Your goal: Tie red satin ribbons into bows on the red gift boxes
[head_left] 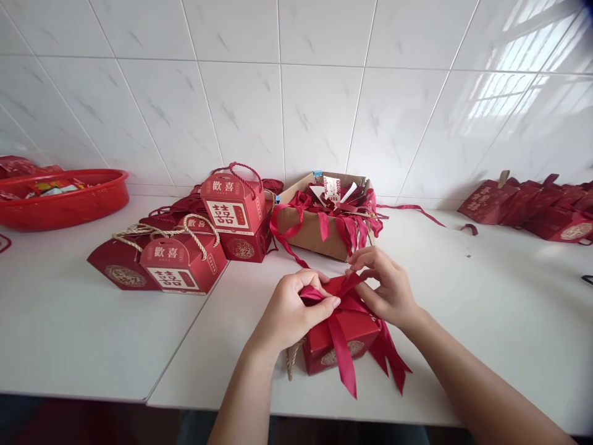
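Observation:
A red gift box point(331, 342) with a gold round emblem sits near the front edge of the white table. Dark red satin ribbon point(341, 355) crosses its top, its tails hanging over the front and right side. My left hand point(296, 309) pinches the ribbon between thumb and fingers at the upper left of the box. On the other side, my right hand point(382, 287) grips another stretch of ribbon, fingers bent together above the box. A twisted gold cord handle point(290, 360) hangs at the box's left. Where the ribbons cross is partly hidden by my fingers.
Behind the box stands a cardboard carton point(308, 233) heaped with ribbons and paper scraps. Several finished red boxes point(171, 262) with cord handles are grouped to the left. A red plastic basin point(65, 204) is at far left, and more red boxes point(528, 207) line the right wall side.

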The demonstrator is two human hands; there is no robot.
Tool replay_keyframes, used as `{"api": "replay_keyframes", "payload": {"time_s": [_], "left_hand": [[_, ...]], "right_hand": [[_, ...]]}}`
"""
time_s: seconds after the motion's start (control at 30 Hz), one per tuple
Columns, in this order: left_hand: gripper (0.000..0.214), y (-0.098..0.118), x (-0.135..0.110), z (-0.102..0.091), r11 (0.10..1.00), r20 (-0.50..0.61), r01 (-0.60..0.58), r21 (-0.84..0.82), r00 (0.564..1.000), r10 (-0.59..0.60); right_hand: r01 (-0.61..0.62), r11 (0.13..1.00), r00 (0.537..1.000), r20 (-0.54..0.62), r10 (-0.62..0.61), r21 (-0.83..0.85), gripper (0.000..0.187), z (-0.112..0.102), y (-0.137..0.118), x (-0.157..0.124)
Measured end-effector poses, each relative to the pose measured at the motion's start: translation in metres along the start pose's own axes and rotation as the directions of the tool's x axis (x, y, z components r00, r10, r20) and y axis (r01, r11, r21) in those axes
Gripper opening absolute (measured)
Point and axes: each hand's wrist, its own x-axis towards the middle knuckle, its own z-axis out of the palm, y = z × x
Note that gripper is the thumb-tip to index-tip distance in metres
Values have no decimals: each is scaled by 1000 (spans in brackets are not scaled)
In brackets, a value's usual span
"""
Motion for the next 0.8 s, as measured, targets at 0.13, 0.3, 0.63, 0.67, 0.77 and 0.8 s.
{"api": "replay_keyframes", "payload": {"time_s": [0.13,0.3,0.63,0.67,0.77,0.8], "left_hand": [[25,-1,0,-1,1000,-29,-14,12,999,14],[27,0,1,-1,997,34,-75,-27,997,76],[37,0,0,-6,981,33,-127,-146,991,133],[39,-1,0,-7,983,40,-125,-135,991,131],[42,-2,-1,-8,986,100,-134,-99,984,144],[41,-2,-1,-8,986,119,-139,-94,982,149]], "right_hand": [[-84,994,996,-3,84,65,26,3,2,-1],[-155,982,987,-28,159,107,20,0,7,0],[-230,965,973,40,227,124,5,2,9,-2],[-230,966,973,34,228,121,5,2,10,-2],[-227,967,974,29,225,113,7,2,12,-3],[-224,968,975,31,222,111,7,2,12,-4]]}}
